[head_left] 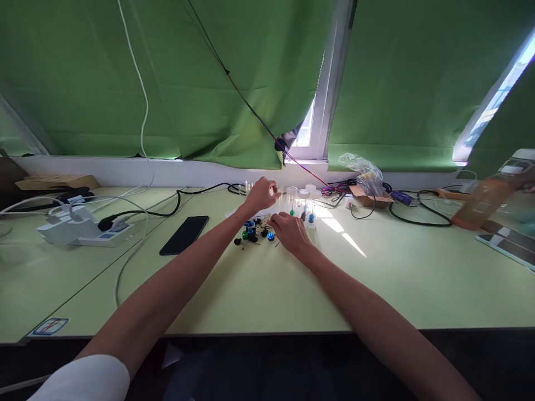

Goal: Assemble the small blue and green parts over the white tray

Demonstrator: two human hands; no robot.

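Observation:
My left hand (262,195) hovers over the far middle of the table, in front of a row of clear tubes. Its fingers are curled in a pinch, and what they hold, if anything, is too small to name. Lower and to the right, my right hand (289,229) is closed at the fingertips beside a pile of small parts; its grip is also unclear. The pile has black pieces (252,236), a blue piece (271,236) and a green piece (245,235), some with thin stems. Behind my right hand stand clear capped tubes (311,209) with blue or green pieces inside.
A black phone (184,235) lies left of my left forearm. Farther left is a white power strip (90,231) with plugs and cables. An open cardboard box (370,197) with a plastic bag stands back right. At the right edge, a blurred bottle (480,203) tilts beside someone's hand.

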